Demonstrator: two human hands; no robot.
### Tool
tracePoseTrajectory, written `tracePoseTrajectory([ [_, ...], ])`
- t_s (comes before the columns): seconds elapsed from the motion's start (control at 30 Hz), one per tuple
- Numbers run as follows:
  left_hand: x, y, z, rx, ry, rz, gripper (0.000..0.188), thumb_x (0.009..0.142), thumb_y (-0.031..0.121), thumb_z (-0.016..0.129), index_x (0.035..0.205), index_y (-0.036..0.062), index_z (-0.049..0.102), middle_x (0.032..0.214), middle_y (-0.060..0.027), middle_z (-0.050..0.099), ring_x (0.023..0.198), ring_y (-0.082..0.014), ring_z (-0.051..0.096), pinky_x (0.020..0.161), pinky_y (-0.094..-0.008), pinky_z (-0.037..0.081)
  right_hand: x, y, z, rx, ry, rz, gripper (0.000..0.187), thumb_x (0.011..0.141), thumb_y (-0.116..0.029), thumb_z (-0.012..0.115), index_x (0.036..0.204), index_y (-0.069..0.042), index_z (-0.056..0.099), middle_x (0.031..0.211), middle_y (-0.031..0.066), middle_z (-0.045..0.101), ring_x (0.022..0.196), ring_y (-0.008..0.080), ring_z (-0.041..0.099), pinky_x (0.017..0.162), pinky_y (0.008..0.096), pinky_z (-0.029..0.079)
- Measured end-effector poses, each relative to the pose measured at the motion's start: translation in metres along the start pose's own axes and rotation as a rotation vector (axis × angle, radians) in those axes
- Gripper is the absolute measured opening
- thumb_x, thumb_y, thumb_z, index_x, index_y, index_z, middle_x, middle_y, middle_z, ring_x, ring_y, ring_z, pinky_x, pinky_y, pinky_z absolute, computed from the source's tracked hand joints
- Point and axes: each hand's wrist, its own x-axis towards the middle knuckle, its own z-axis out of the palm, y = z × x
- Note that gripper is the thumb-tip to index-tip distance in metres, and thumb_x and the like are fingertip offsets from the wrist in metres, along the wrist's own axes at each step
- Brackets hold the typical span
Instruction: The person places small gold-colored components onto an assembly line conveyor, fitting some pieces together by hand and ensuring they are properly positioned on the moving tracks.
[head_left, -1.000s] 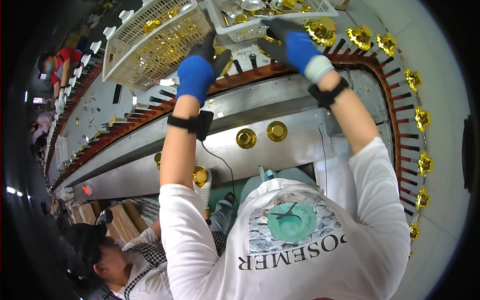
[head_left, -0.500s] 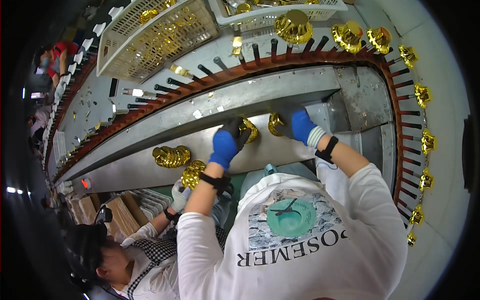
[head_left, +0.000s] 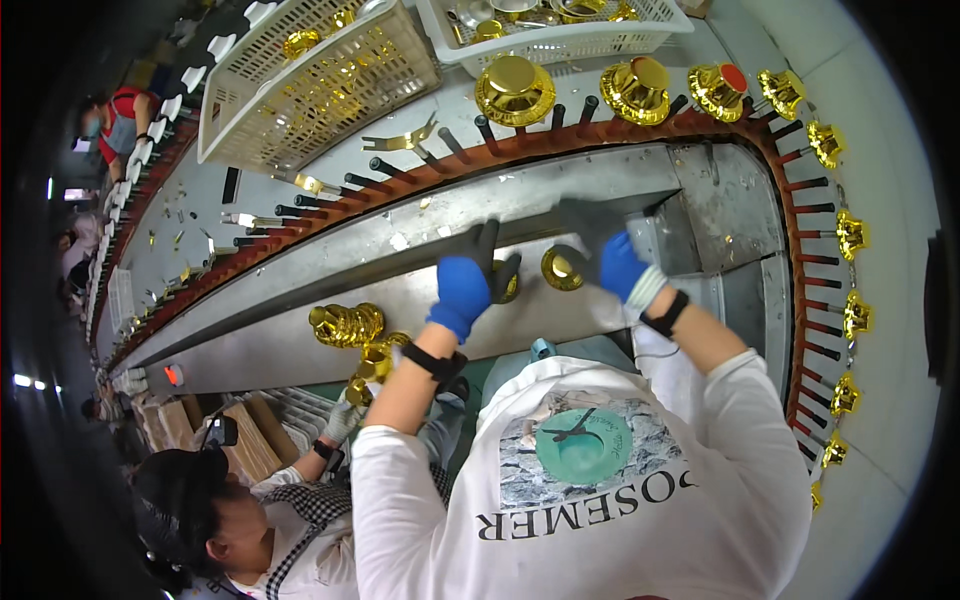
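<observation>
My left hand [head_left: 468, 285], in a blue glove with dark fingers, is over the steel worktop with its fingers spread. A gold flared cup [head_left: 508, 281] shows partly behind its fingers; whether they touch cannot be seen. My right hand [head_left: 608, 258], gloved alike, is open beside a second gold cup [head_left: 562, 269]. Its stretched fingers are blurred, and the thumb lies close to or over that cup's edge. Left of my hands, a nested row of gold cups [head_left: 347, 325] lies on its side. Next to my left forearm, a co-worker's gloved hand [head_left: 343, 418] is at more gold cups [head_left: 375, 362].
A curved conveyor track [head_left: 540, 146] with dark upright pegs runs beyond the steel worktop [head_left: 420, 305]. Large gold cups [head_left: 515, 90] sit along it and round the right bend. White plastic baskets [head_left: 320, 85] with gold parts stand behind. A co-worker [head_left: 230, 510] is close at lower left.
My fingers have opened and drawn off the two gold cups. Pieces on the conveyor's far side have moved left, those on the right side downward. The co-worker's cups have separated and tilted.
</observation>
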Motion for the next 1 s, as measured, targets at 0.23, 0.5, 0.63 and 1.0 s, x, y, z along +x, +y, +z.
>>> tracePoseTrajectory([
  [0.23,0.157,0.037,-0.145,-0.12,0.439,0.114,0.076,0.093,0.046,0.083,0.149,0.002,0.057,0.116,-0.0273,0.073,0.099,-0.0432,0.073,0.087,-0.0509,0.059,0.169,0.038,-0.12,-0.346,0.467,0.036,0.058,0.092,-0.042,0.077,0.138,-0.008,0.07,0.128,0.0214,0.073,0.117,0.0422,0.069,0.096,0.0512,0.057],
  [0.5,0.09,0.025,-0.154,0.113,0.513,0.194,0.045,0.091,0.025,0.085,0.13,0.0075,0.071,0.112,-0.0194,0.075,0.073,-0.0299,0.074,0.073,-0.0421,0.061,0.141,-0.004,-0.11,-0.036,0.419,-0.169,0.033,0.094,-0.021,0.076,0.121,-0.001,0.074,0.105,0.021,0.075,0.086,0.0391,0.072,0.078,0.0497,0.056],
  [0.63,-0.001,0.024,-0.109,-0.196,0.241,0.037,0.047,0.09,0.02,0.086,0.131,0.0041,0.068,0.113,-0.0182,0.073,0.075,-0.0278,0.074,0.071,-0.0402,0.06,0.051,-0.041,-0.089,0.245,-0.009,0.008,0.038,0.09,-0.019,0.081,0.123,-0.002,0.073,0.105,0.0199,0.075,0.082,0.0367,0.072,0.071,0.0435,0.056],
  [1.0,-0.061,-0.046,0.104,-0.055,-0.23,-0.299,0.072,0.091,0.044,0.077,0.149,0.0069,0.056,0.131,-0.0269,0.068,0.102,-0.0424,0.075,0.084,-0.0522,0.061,-0.023,-0.022,0.097,0.029,-0.361,0.257,0.053,0.088,-0.029,0.077,0.135,-0.008,0.066,0.123,0.021,0.072,0.11,0.0432,0.07,0.095,0.0531,0.057],
])
